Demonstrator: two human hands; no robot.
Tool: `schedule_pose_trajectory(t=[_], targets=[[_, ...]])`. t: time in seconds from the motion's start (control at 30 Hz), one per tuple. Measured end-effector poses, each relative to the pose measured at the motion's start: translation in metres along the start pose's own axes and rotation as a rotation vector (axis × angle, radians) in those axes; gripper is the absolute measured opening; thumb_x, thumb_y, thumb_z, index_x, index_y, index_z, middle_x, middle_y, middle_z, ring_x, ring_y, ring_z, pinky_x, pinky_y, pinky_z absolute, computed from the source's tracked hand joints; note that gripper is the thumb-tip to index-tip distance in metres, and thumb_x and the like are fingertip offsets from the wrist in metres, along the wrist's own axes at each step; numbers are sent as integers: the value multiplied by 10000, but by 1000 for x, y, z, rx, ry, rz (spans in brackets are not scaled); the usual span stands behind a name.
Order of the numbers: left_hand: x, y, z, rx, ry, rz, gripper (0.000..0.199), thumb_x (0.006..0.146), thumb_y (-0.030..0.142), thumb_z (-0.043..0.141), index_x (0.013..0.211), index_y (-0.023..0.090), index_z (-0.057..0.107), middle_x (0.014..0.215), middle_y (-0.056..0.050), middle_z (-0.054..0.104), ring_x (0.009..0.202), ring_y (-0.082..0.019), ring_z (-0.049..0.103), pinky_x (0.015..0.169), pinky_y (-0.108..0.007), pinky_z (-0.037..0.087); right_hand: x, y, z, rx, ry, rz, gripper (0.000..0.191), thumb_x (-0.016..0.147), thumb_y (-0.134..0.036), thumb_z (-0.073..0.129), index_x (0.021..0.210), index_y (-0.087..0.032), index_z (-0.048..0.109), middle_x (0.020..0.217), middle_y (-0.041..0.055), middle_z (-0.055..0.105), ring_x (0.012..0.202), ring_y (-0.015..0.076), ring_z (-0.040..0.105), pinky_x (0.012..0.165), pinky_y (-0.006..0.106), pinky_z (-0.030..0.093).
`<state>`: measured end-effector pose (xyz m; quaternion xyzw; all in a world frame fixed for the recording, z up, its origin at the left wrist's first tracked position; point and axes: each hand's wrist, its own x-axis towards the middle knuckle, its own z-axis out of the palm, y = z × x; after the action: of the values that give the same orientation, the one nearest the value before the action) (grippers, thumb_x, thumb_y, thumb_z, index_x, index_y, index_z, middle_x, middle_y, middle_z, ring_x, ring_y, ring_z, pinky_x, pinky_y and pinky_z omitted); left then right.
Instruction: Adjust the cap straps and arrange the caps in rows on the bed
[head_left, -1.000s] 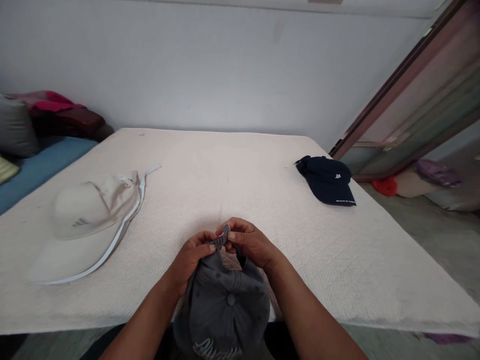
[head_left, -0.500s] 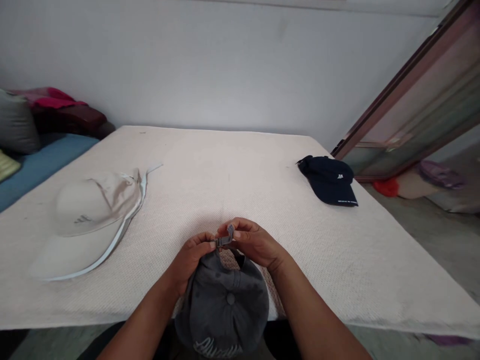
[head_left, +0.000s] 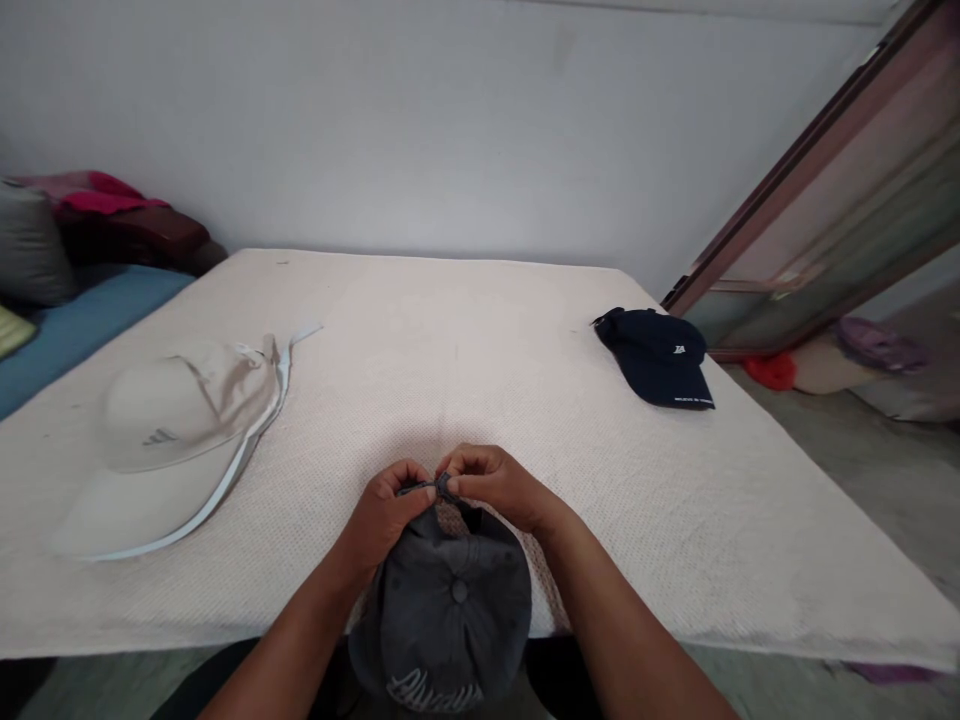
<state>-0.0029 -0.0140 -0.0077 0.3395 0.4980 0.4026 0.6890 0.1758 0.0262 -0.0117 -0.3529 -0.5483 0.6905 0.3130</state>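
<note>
A dark grey baseball cap (head_left: 457,630) hangs at the table's near edge, its button and white embroidered lettering facing me. At the cap's back opening, my left hand (head_left: 390,505) pinches one side of the adjustable strap. Close beside it, my right hand (head_left: 495,487) is closed on the strap (head_left: 445,486), thumb and fingers pressed together. The fingertips nearly meet, and the buckle is mostly hidden between them.
A beige cap (head_left: 161,440) with a pale blue edge lies on the cloth-covered table (head_left: 450,350) at the left. At the right lies a navy cap (head_left: 664,350). Behind the table rises a pale wall (head_left: 420,130); cushions (head_left: 34,245) sit at far left.
My right hand has moved slightly left and down, bringing the strap's loose end to the buckle by my left fingers. The strap tail that stuck up is now folded between my fingertips.
</note>
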Motion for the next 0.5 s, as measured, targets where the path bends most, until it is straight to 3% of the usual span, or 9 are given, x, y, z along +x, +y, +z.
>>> schedule_pose_trajectory(t=[0.23, 0.5], targets=[[0, -1, 0, 165, -6, 77, 191, 677, 284, 716, 730, 169, 573, 642, 28, 577, 555, -101, 503, 528, -219, 372, 0, -1, -2, -54, -13, 17, 117, 668, -237, 677, 640, -156, 597, 754, 10, 583, 646, 101, 461, 620, 255, 369], [-1, -1, 3, 126, -63, 9, 217, 686, 306, 722, 769, 175, 570, 673, 26, 599, 573, -106, 536, 558, -230, 396, -4, -2, -4, -13, -55, 79, 77, 638, -199, 661, 642, -149, 603, 630, -28, 511, 589, 88, 419, 558, 238, 314]])
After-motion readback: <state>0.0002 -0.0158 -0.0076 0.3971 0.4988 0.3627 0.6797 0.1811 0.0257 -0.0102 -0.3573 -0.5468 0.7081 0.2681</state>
